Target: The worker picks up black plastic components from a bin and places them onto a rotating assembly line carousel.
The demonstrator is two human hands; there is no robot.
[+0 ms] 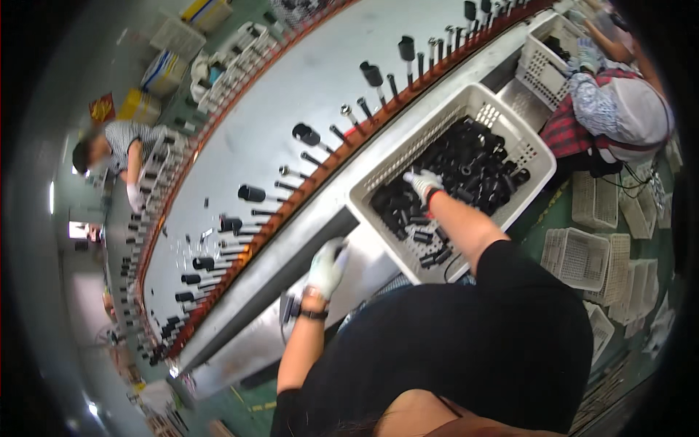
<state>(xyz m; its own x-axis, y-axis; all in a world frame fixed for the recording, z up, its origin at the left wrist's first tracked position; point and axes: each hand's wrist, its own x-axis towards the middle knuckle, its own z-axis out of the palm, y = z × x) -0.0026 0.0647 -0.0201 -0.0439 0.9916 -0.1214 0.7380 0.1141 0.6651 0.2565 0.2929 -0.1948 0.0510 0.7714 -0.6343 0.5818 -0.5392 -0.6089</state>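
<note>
My right hand (424, 185), in a white glove, reaches into a white plastic basket (371, 231) filled with small black tubular parts (470, 164). Its fingers are stretched out over the parts, and I see nothing held in them. My left hand (326, 271), also gloved, is over the metal bench left of the basket. Its fingers are curled round a small black part (339, 252), mostly hidden by the glove. A dark band and a small device (291, 307) sit at the left wrist.
Beyond the bench curves a line of upright spindles (349, 114), several carrying black parts. A co-worker (611, 109) handles another basket (542, 62) at the upper right. Another person (124, 153) works across the line. Stacked white baskets (575, 258) stand on the right floor.
</note>
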